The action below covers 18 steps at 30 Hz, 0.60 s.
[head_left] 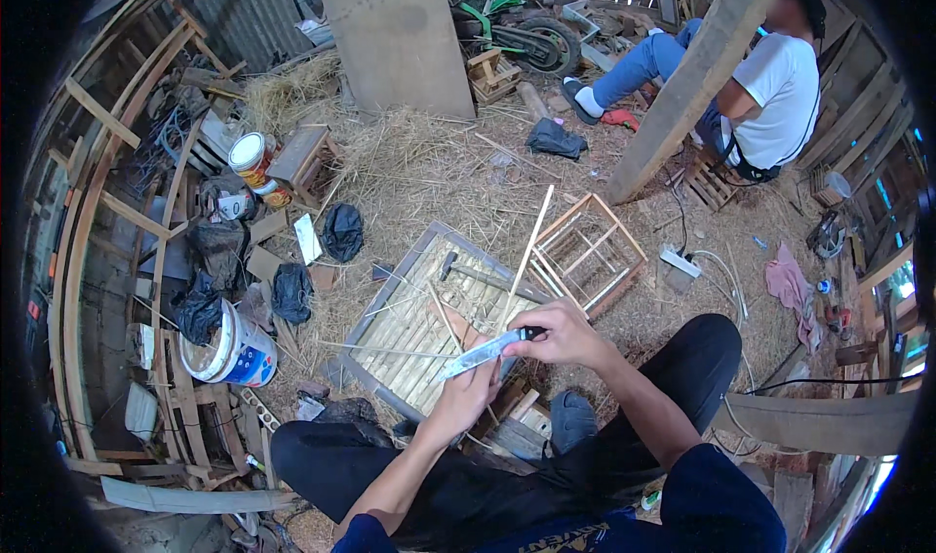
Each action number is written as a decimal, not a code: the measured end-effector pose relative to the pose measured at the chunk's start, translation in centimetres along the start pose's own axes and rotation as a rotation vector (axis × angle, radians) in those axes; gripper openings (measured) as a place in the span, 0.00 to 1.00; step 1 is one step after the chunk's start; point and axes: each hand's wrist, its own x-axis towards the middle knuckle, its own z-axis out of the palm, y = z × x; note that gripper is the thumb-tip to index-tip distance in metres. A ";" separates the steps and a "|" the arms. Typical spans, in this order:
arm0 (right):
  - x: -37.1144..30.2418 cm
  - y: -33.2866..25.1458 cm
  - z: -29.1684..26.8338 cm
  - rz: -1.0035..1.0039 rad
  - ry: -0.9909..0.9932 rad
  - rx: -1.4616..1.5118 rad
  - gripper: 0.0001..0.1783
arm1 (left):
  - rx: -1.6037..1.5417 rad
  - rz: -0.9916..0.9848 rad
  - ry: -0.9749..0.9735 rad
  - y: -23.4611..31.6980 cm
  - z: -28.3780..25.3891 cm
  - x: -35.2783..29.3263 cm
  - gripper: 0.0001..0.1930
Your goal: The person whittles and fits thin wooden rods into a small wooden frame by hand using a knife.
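My right hand is closed round the black handle of a knife. Its broad silver blade points left and down, crossing just above my left hand. A pale bamboo strip rises from behind the blade, its lower end at my left hand, whose fingers are closed and partly hidden by the knife. A second thin strip slants down beside that hand. Beneath lies a slatted panel with a dark border, and a hammer rests on it.
An open wooden frame stands beyond the panel. A white bucket and black plastic bags are at left. A wooden post leans near a seated person. A power strip lies at right on the straw-covered ground.
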 end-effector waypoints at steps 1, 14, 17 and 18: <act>-0.2 0.3 -0.4 0.041 0.011 0.018 0.16 | -0.005 -0.044 0.010 0.1 0.0 -0.2 0.11; -0.5 5.2 -3.3 0.312 0.515 -0.068 0.18 | -0.324 0.010 0.228 -0.4 -4.2 0.1 0.20; 0.9 1.8 -1.2 0.239 0.346 -0.093 0.18 | -0.330 0.003 0.156 -0.2 -4.2 0.2 0.20; 1.1 1.0 -0.5 0.196 0.264 -0.071 0.18 | -0.329 0.006 0.155 -0.1 -4.0 0.3 0.20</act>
